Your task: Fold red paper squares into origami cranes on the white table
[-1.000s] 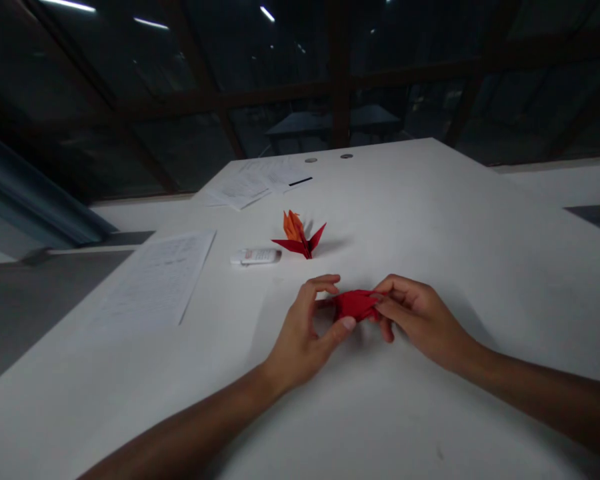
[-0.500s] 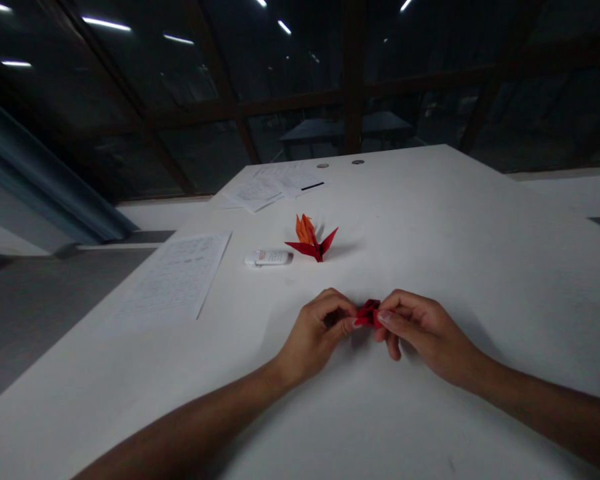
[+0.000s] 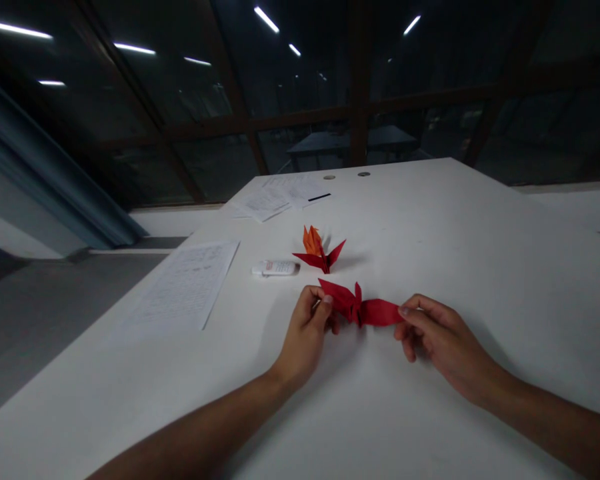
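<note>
A red origami crane [image 3: 356, 308] is stretched between my hands just above the white table, its two wings spread to the sides. My left hand [image 3: 307, 330] pinches the left wing between thumb and fingers. The tip of the right wing is pinched by my right hand [image 3: 437, 337]. Beyond them stands a red origami piece [image 3: 325, 259] with its points up, probably another crane. Right behind that is an orange folded paper piece [image 3: 312, 240], partly hidden by the red one.
A white marker-like tube [image 3: 275, 268] lies left of the folded pieces. One printed sheet [image 3: 193, 280] rests near the table's left edge. Several papers [image 3: 273, 197] and a thin black strip [image 3: 319, 197] lie farther back. Two round discs sit near the far edge of the table [image 3: 430, 200].
My hands have moved apart, and the red crane between them has gone from bunched up to spread wide. The whole view has shifted slightly downward.
</note>
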The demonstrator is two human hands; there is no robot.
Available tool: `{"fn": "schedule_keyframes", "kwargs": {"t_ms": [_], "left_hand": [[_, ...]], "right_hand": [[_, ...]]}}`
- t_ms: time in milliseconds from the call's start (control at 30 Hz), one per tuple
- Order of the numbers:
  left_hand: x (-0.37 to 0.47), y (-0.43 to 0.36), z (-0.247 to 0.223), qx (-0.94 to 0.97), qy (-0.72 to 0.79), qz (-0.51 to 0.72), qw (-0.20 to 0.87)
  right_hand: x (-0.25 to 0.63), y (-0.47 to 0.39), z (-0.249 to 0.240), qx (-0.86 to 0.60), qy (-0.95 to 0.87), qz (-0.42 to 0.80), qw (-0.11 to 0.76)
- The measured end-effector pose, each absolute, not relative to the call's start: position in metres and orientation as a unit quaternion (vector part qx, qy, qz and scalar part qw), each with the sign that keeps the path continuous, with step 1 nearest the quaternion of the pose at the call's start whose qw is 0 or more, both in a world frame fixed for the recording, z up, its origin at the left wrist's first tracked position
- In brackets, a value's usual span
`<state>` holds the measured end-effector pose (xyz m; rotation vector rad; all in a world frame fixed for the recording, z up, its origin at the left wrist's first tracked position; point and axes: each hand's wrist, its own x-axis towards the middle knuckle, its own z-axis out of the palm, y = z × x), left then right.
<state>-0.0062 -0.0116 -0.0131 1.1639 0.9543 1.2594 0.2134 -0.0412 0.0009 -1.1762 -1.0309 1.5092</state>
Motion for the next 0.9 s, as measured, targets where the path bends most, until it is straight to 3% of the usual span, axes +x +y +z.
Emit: {"fn": "schedule_keyframes", "kwargs": {"t_ms": [567,900], "left_hand": [[-0.007,-0.006,0.000,0.364,0.424,0.611,0.561],[-0.014,-0.005,0.002,0.441,0.438,0.532,0.575]], "right_hand": [[0.217,-0.041,-0.001,-0.495,-0.408,0.613,0.460],[0.219,-0.045,-0.005,-0.498,-0.443,0.590,0.456]]}}
